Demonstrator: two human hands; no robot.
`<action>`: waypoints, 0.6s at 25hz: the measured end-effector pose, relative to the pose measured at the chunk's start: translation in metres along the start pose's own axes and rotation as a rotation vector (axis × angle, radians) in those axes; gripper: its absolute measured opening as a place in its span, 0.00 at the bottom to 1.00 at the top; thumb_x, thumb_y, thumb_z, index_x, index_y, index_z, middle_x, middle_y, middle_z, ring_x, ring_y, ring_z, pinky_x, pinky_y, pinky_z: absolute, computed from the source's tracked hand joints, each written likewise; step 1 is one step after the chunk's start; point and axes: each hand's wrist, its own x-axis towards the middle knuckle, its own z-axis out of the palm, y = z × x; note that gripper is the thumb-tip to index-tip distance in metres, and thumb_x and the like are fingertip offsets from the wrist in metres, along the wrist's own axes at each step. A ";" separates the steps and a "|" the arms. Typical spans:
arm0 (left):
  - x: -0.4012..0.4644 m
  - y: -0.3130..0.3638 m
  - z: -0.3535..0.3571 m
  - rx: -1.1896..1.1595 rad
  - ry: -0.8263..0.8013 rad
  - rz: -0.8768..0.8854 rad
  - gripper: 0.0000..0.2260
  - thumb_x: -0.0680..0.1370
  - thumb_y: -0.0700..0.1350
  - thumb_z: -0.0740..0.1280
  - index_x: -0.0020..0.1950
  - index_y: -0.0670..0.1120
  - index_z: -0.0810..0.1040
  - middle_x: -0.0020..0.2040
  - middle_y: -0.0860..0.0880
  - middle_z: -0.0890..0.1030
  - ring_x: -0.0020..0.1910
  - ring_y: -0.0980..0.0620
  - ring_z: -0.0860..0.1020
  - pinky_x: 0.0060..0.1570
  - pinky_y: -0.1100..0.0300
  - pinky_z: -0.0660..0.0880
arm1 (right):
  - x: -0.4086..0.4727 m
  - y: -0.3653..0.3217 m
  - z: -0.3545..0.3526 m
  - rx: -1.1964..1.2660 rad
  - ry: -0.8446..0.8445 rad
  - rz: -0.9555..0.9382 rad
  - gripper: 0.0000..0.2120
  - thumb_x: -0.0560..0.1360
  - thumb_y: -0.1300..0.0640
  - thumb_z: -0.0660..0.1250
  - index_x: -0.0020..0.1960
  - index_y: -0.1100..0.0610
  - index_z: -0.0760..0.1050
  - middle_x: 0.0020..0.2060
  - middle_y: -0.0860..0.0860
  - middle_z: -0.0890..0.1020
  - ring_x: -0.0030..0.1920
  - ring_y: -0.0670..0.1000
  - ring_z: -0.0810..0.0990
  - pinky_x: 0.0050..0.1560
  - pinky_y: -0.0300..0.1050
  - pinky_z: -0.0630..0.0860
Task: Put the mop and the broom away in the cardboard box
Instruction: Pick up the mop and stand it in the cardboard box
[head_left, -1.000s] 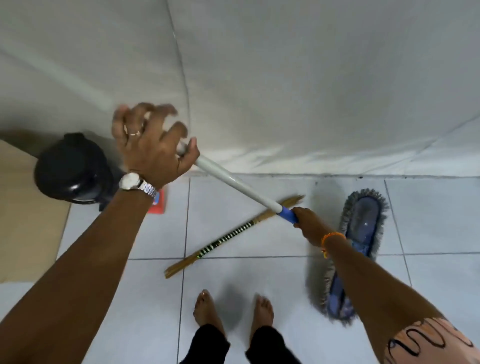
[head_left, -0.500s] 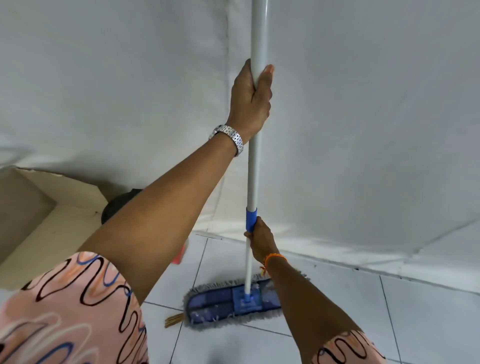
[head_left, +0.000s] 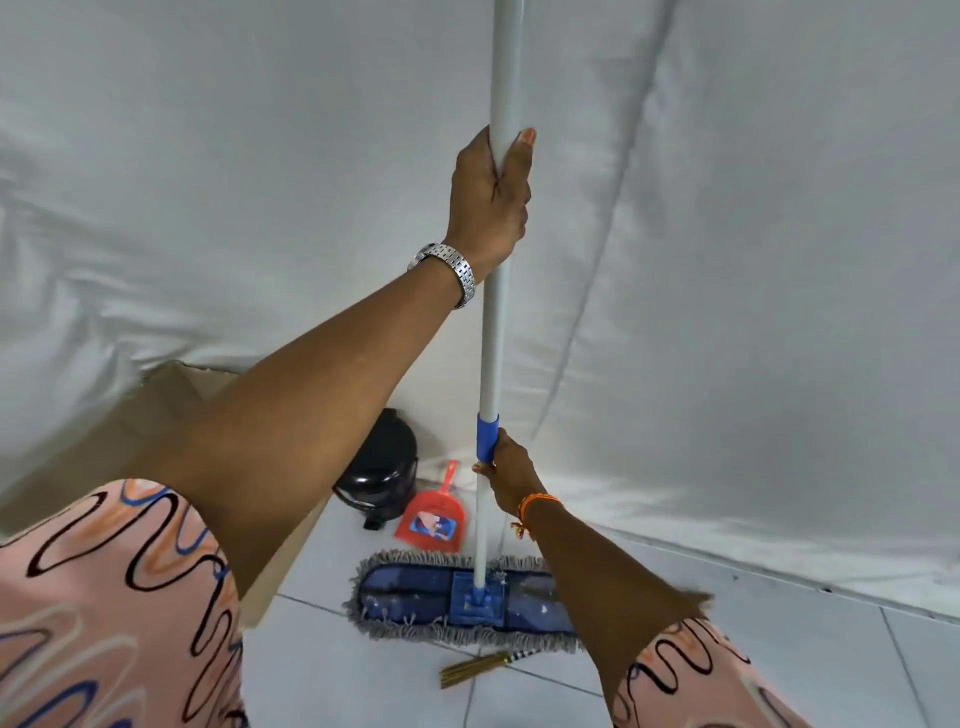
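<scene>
Two bare hands hold one mop (head_left: 496, 332) with its pole nearly upright at the centre of the view. Left hand (head_left: 491, 195), toward 12 o'clock, is wrapped closed around the grey-white pole, thumb tip showing on the pole's right side; a metal watch (head_left: 452, 270) sits at its wrist. Right hand (head_left: 511, 475), toward 6 o'clock of the left, is closed around the pole just below the blue collar (head_left: 487, 436), touching its lower edge; an orange thread band (head_left: 537, 504) circles that wrist. Mop head (head_left: 457, 597), blue with a grey fringe, lies level at the foot of the pole, over the white tiled floor (head_left: 779, 649); whether it touches the tiles cannot be told.

Broom (head_left: 480, 667): only a short straw-coloured end shows, lying on the floor at 6 o'clock of the mop head, the rest hidden behind the right forearm.

Cardboard box (head_left: 171, 395): at 9 o'clock of the pole, largely covered by the left forearm, one flap visible against the white sheet (head_left: 753, 260) backdrop.

At 11 o'clock of the mop head lies a red dustpan (head_left: 431, 519), and just beside it, at its 10 o'clock, stands a black domed bin (head_left: 382, 467). Patterned pink sleeves (head_left: 104, 597) fill the lower corners.
</scene>
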 end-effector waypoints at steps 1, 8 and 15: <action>-0.002 0.000 -0.030 0.002 0.007 -0.006 0.16 0.83 0.47 0.62 0.38 0.49 0.61 0.26 0.52 0.60 0.22 0.52 0.57 0.23 0.64 0.59 | 0.004 -0.016 0.025 0.008 -0.008 0.005 0.07 0.79 0.69 0.60 0.57 0.65 0.70 0.45 0.56 0.73 0.41 0.52 0.70 0.53 0.50 0.77; 0.003 -0.004 -0.216 0.022 0.028 0.011 0.15 0.83 0.48 0.62 0.38 0.50 0.62 0.25 0.53 0.61 0.21 0.53 0.59 0.23 0.64 0.60 | 0.027 -0.125 0.180 0.050 -0.101 0.018 0.17 0.77 0.71 0.64 0.65 0.64 0.69 0.51 0.59 0.76 0.49 0.58 0.74 0.61 0.51 0.77; 0.040 -0.046 -0.374 0.043 0.027 0.000 0.15 0.83 0.50 0.62 0.38 0.51 0.62 0.26 0.52 0.61 0.21 0.53 0.59 0.23 0.62 0.58 | 0.092 -0.208 0.311 -0.012 -0.177 -0.015 0.15 0.77 0.68 0.65 0.63 0.67 0.70 0.56 0.64 0.79 0.51 0.57 0.76 0.63 0.55 0.76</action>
